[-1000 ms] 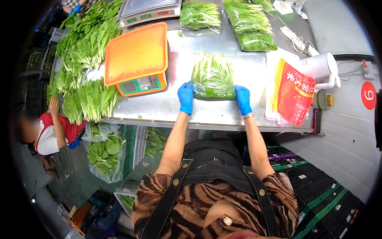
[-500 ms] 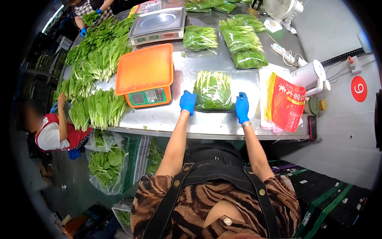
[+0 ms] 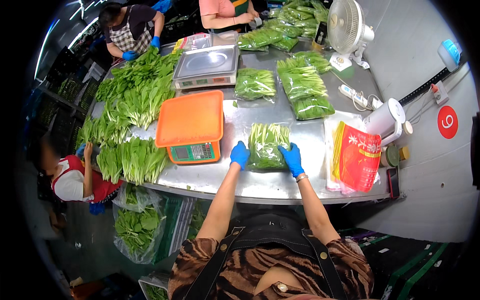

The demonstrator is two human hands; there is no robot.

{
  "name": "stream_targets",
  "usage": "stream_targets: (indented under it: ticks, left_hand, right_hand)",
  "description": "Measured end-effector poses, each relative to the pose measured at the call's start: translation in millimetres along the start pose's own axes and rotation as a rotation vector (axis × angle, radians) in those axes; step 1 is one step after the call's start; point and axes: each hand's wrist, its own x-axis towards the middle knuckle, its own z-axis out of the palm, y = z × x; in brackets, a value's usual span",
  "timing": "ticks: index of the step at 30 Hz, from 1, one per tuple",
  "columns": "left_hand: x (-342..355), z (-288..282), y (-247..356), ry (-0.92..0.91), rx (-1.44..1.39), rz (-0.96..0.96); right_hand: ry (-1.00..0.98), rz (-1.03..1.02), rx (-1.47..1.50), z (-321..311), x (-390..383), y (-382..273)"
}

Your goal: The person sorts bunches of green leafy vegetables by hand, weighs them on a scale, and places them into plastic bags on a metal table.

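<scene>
A clear plastic bag of leafy greens (image 3: 268,142) lies flat on the metal table in front of me, pale stems away from me and dark leaves towards me. At its lower left edge is my blue-gloved left hand (image 3: 240,154), its fingers closed together on the plastic. My right hand (image 3: 291,158), also in a blue glove, rests against the bag's right side with its fingers stretched and thumb apart, fingertips over the plastic. Left of the bag stands an orange-topped scale (image 3: 190,120) with nothing on its tray.
Loose greens (image 3: 145,95) are heaped along the left, near two people. A silver scale (image 3: 207,62), more bagged greens (image 3: 302,82) and a third person are further back. At right are red and yellow printed bags (image 3: 357,157), a white kettle (image 3: 385,117), a fan (image 3: 347,25) and a phone (image 3: 393,182).
My right hand has come left from beside the bag onto its right side. My left hand stays at the left edge. The view has tilted up, bringing more of the far people into sight.
</scene>
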Motion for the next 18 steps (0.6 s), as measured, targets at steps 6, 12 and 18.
stream_targets:
  ticks: [6,12,18]
  left_hand:
    - [-4,5,25,-0.61,-0.665,-0.127]
    - [32,16,-3,-0.038,-0.694,0.014]
    - [-42,-33,-29,0.322,-0.781,0.199]
  right_hand:
    - [-0.259,-0.228,0.256,-60,-8,-54]
    - [-0.253,-0.873,-0.73,-25,-80,-50]
    - [-0.255,-0.865,-0.399,-47,-30,-12]
